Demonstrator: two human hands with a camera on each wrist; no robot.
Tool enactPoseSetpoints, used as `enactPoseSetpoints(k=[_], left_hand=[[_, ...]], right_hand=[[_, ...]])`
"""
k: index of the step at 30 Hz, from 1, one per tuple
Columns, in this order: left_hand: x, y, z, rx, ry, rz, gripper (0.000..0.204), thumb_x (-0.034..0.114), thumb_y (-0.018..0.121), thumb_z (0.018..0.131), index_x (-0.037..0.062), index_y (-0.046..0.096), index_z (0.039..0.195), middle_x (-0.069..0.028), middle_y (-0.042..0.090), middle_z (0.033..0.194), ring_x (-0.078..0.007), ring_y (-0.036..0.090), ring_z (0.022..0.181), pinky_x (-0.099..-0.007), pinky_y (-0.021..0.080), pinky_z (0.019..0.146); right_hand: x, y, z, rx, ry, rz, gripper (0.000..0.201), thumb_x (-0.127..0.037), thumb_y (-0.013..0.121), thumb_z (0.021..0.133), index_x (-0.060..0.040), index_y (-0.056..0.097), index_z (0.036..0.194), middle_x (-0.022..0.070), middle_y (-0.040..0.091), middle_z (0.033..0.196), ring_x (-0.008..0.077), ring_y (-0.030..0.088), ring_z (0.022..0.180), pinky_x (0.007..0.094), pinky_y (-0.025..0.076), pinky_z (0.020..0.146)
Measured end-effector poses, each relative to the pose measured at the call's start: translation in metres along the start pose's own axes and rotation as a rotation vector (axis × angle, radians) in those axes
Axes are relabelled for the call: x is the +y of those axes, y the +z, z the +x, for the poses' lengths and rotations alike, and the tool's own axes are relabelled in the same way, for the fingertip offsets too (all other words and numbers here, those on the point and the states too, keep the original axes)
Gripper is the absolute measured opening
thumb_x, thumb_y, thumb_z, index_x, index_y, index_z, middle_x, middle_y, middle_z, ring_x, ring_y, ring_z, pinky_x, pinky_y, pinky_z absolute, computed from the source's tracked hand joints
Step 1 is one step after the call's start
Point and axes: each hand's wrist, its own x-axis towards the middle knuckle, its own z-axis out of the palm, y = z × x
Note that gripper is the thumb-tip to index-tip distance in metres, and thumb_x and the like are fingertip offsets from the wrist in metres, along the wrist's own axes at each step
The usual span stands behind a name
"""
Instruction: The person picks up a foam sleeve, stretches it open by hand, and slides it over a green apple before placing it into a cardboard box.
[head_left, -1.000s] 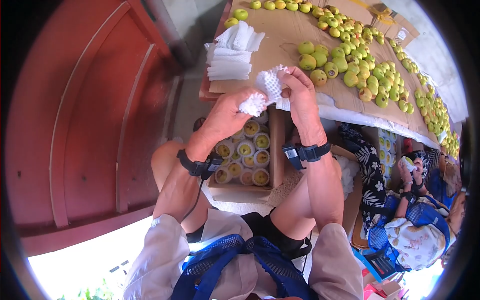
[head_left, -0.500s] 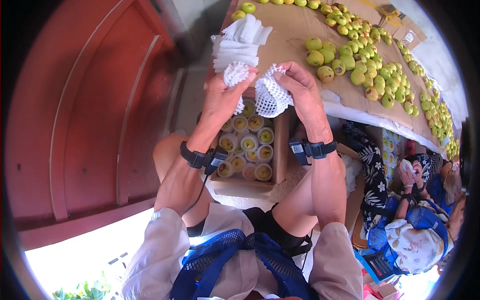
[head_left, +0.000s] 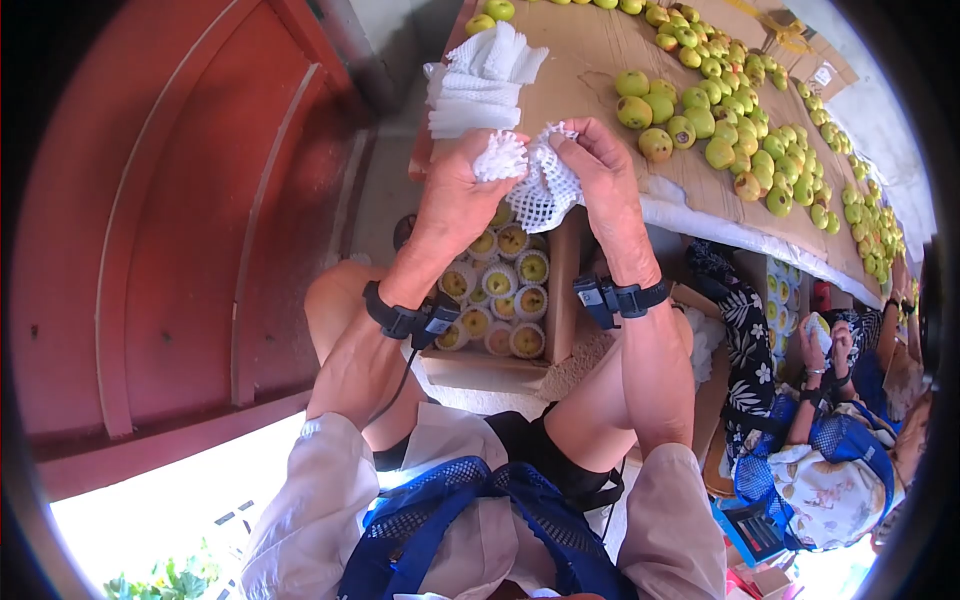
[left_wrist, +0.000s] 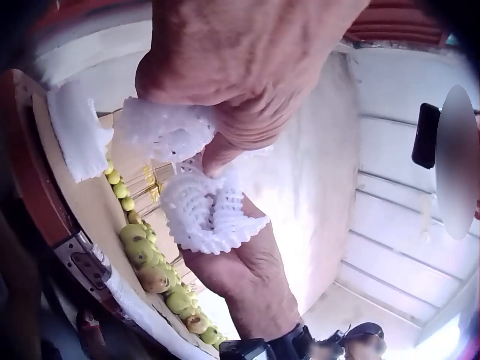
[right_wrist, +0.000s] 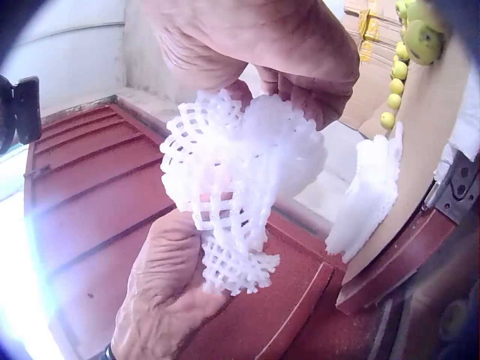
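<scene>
My left hand [head_left: 450,195] grips a bunched white foam net [head_left: 500,157], its frilly end poking out past the thumb. In my right hand [head_left: 602,175], thumb and fingers pinch the upper edge of another foam net sleeve [head_left: 547,195], which hangs down with its mesh spread. The two nets almost meet between my hands, and in the right wrist view the mesh [right_wrist: 225,187] overlaps the left hand. Below them a cardboard box [head_left: 485,376] holds apples [head_left: 500,285] in white foam nets; my hands and the nets hide its far end.
A stack of flat foam nets [head_left: 480,85] lies on the cardboard-covered table [head_left: 570,75], with many loose green apples [head_left: 700,122] to its right. At the left stands a red door [head_left: 170,230]. Another person [head_left: 820,450] sits at the right, hands around a netted fruit.
My hands first drew apart, separating the two nets, then came closer together again. The right-hand net now hangs lower and more spread out. The other person's hands have shifted slightly.
</scene>
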Motion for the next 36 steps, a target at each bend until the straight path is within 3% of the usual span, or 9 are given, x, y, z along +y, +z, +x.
enactPoseSetpoints(k=[4,7,10,13,19,22,28,31,36], left_hand=[[0.004,-0.002,0.000,-0.013,-0.011,0.064,0.034,0.001,0.074,0.086,0.0016,0.067,0.119,-0.0075,0.073,0.103,-0.0131,0.067,0.097,-0.0307,0.053,0.089],[-0.002,-0.004,-0.001,-0.016,-0.108,-0.015,0.033,-0.002,0.073,0.088,0.0046,0.070,0.120,0.0016,0.071,0.107,-0.0065,0.062,0.098,-0.0255,0.051,0.090],[-0.006,-0.007,-0.001,-0.038,-0.131,0.051,0.030,-0.001,0.073,0.089,0.0042,0.071,0.118,0.0017,0.071,0.105,-0.0068,0.063,0.097,-0.0251,0.051,0.089],[-0.012,-0.009,-0.001,-0.005,-0.146,-0.125,0.025,0.001,0.072,0.090,0.0049,0.072,0.114,0.0014,0.072,0.103,-0.0057,0.063,0.091,-0.0244,0.052,0.083],[0.001,-0.018,0.002,0.114,-0.365,-0.381,0.013,0.002,0.068,0.090,0.0062,0.070,0.102,0.0021,0.067,0.088,-0.0050,0.055,0.071,-0.0226,0.043,0.062],[-0.002,-0.017,0.003,0.141,-0.360,-0.442,0.010,0.003,0.069,0.090,0.0050,0.069,0.100,0.0018,0.064,0.085,-0.0065,0.052,0.067,-0.0228,0.043,0.060],[0.000,-0.018,0.005,0.187,-0.437,-0.530,0.018,0.008,0.069,0.094,0.0044,0.065,0.111,-0.0047,0.066,0.100,-0.0129,0.065,0.083,-0.0256,0.048,0.063],[-0.010,-0.017,0.002,0.179,-0.522,-0.550,0.024,0.007,0.071,0.093,0.0041,0.061,0.115,-0.0061,0.066,0.104,-0.0169,0.068,0.092,-0.0273,0.050,0.064],[-0.004,0.002,-0.008,0.127,-0.563,-0.596,0.030,0.005,0.076,0.088,0.0065,0.056,0.111,-0.0036,0.064,0.098,-0.0162,0.068,0.090,-0.0282,0.050,0.064]], right_hand=[[-0.001,0.004,0.000,0.039,-0.037,-0.040,0.012,-0.010,0.066,0.098,-0.0015,0.063,0.105,-0.0007,0.065,0.089,0.0042,0.057,0.079,0.0210,0.046,0.069],[0.002,0.002,0.002,0.074,-0.068,-0.118,0.012,-0.010,0.067,0.097,-0.0010,0.064,0.104,-0.0004,0.065,0.087,0.0042,0.056,0.077,0.0213,0.045,0.067],[0.000,-0.001,0.002,0.097,-0.049,-0.083,0.012,-0.010,0.067,0.096,-0.0009,0.064,0.103,-0.0002,0.065,0.085,0.0045,0.057,0.075,0.0219,0.045,0.065],[0.000,-0.002,0.001,0.084,-0.039,-0.062,0.011,-0.009,0.067,0.096,-0.0008,0.064,0.102,0.0001,0.066,0.086,0.0049,0.058,0.076,0.0219,0.046,0.067],[-0.004,-0.006,0.000,0.129,0.003,-0.049,0.012,-0.011,0.065,0.097,-0.0009,0.066,0.103,0.0011,0.067,0.090,0.0071,0.061,0.080,0.0230,0.049,0.073],[-0.008,-0.009,-0.001,0.113,0.066,0.011,0.014,-0.013,0.065,0.096,-0.0010,0.067,0.105,0.0014,0.068,0.091,0.0078,0.061,0.081,0.0239,0.049,0.074],[0.003,-0.009,0.006,0.215,-0.052,0.073,0.015,-0.016,0.066,0.096,-0.0028,0.066,0.103,0.0001,0.066,0.089,0.0064,0.060,0.076,0.0225,0.048,0.067],[-0.003,-0.010,0.004,0.348,0.070,0.105,0.013,-0.017,0.067,0.096,-0.0047,0.065,0.097,-0.0010,0.063,0.083,0.0059,0.057,0.068,0.0222,0.044,0.055],[0.012,-0.015,0.013,0.450,0.042,0.162,0.015,-0.020,0.066,0.097,-0.0055,0.062,0.097,-0.0016,0.060,0.077,0.0056,0.050,0.057,0.0221,0.035,0.045]])
